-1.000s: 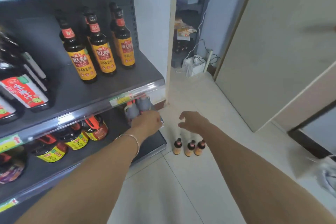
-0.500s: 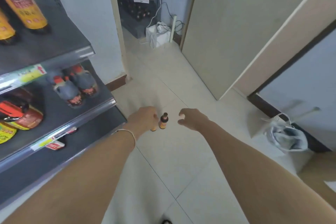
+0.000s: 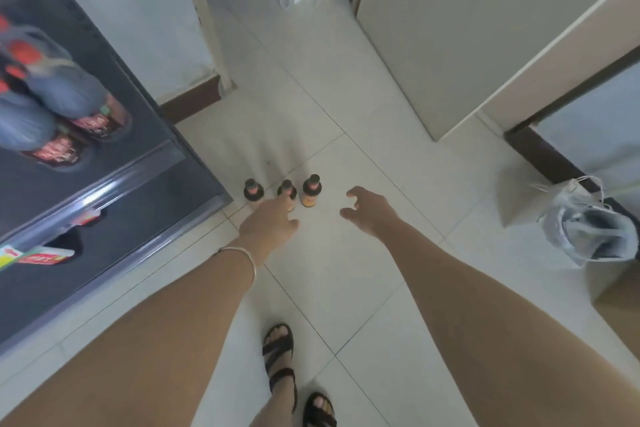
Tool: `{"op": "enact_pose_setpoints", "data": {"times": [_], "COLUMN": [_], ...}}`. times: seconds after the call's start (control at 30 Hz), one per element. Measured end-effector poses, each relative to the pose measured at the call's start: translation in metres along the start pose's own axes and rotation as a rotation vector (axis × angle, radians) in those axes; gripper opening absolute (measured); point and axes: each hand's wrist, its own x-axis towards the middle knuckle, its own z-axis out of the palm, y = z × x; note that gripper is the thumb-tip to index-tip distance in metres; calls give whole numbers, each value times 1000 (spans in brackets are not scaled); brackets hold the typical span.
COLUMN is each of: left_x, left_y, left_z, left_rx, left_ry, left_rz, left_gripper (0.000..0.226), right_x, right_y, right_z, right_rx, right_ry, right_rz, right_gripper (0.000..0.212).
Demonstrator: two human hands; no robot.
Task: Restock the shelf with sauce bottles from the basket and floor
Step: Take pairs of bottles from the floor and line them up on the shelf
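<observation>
— Brown glass on pale tile: three small bottles stand upright in a row on the floor (image 3: 363, 288) ahead of you; left bottle (image 3: 254, 191), middle bottle (image 3: 287, 185), right bottle (image 3: 311, 192); they sit just beside the front corner of the shelf (image 3: 114, 180).

— Agreed; and your left hand (image 3: 268, 224), the one with the thin bracelet (image 3: 242, 253), reaches over them with its fingers stretched out; one fingertip overlaps the middle bottle's neck, though I cannot tell whether it touches; it grips nothing.

— Your right hand (image 3: 367, 210) hangs near the right bottle, apart from it; fingers spread and loosely bent, palm down, holding nothing.

— On the shelf to your left, larger red-capped bottles (image 3: 69, 107) show blurred on the deck above the bottom one; a price tag (image 3: 38, 256) sits on a rail lower down.

— To your right a plastic bag (image 3: 585, 229) slumps on the floor; a pale door (image 3: 450, 28) stands beyond the bottles; your sandals (image 3: 280, 357) show at the bottom edge.
</observation>
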Motion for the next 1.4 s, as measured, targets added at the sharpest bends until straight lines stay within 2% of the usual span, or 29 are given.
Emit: {"op": "enact_pose_setpoints", "data": {"times": [0.2,0.33,0.53,0.7,0.8,0.9,1.1,1.4], "left_x": [125,209,302,343,357,369,373,264], "left_y": [-53,-93,-129,-144,-150,-159,-157,-120], "left_z": [88,157,221,249,257,264,268,236], "left_rx": [-40,-82,-473,-748,-864,-894,-816,-690], "left_ry": [22,28,355,452,445,468,515,397], "left_rz": [-57,-93,-68,61,103,164,106,25], "left_gripper": [48,58,75,82,92,83,76,71], "right_x": [136,230,342,387,404,411,405,300], "right_y": [33,65,98,110,117,121,122,115], "right_z": [90,159,240,275,284,284,281,239], "right_rx": [129,180,420,843,903,858,723,680], "right_ry": [44,72,179,208,212,229,287,209], "right_rz": [1,-20,-61,-212,-285,-270,-264,-76], "right_gripper": [57,67,84,80,73,72,68,69]}}
